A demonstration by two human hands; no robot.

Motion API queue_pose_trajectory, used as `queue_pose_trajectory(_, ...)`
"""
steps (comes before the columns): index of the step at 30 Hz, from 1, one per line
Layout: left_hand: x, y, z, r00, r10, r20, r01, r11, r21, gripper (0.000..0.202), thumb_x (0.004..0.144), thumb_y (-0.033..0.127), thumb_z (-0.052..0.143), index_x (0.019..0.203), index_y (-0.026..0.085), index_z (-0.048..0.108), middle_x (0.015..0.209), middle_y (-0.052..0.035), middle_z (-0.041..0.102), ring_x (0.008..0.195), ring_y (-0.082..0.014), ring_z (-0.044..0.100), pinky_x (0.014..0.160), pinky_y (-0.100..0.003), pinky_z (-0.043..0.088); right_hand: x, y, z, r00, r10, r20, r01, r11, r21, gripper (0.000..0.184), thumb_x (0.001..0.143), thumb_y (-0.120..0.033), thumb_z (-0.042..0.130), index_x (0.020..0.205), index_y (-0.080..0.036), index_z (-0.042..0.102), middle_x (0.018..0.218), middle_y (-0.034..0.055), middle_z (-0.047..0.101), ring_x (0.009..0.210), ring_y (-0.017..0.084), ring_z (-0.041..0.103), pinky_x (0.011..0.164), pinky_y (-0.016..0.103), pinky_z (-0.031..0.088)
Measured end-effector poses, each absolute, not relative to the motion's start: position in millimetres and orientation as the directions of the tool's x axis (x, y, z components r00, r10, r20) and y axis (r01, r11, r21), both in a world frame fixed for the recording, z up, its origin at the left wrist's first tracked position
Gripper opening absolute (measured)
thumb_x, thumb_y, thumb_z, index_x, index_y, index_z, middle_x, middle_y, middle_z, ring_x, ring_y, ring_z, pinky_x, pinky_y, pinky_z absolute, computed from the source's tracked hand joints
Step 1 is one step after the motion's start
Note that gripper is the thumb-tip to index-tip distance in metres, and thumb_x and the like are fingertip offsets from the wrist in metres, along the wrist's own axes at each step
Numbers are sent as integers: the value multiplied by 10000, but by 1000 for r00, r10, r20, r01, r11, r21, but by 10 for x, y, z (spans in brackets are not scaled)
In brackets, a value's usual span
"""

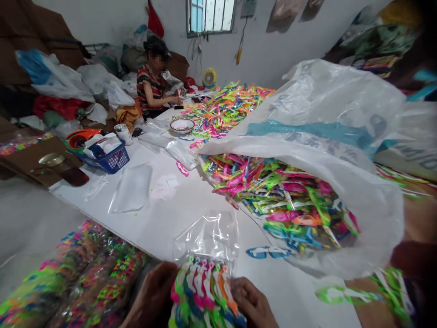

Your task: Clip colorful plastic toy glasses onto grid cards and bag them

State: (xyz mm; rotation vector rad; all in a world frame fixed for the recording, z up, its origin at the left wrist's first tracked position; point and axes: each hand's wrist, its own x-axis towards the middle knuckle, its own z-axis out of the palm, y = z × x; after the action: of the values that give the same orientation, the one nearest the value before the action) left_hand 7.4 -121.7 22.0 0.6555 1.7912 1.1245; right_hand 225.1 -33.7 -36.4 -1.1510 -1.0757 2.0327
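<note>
Colourful pieces (235,105), bowl (182,131), basket (118,158) on white table (159,225)

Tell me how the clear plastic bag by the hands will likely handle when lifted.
The clear plastic bag will probably be floppy, as its film is wrinkled and buckled. It seems light by itself, since the white table shows through. Its glossy highlights suggest it may be slippery. I can't tell whether the colourful bundle is inside, which would add weight.

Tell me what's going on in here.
The person's left hand and right hand hold a stack of colourful plastic pieces by its sides, with a clear bag at its far end. An open white sack of loose pieces lies to the right. Farther along the table, a co-worker handles something too small to make out.
</note>
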Motion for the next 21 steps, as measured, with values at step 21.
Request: queue_pose_trajectory(21,-468,-688,1569,-652,730,207,347,44,937,266,765,352,592,952,163,570,488,61,538,444,-94,496,448,-209,424,1784,545,1226,-420,900,119,-475,-106,-874,265,678,-291,730,713,-227,475,579,-60,404,415,60,370,358,168,275)
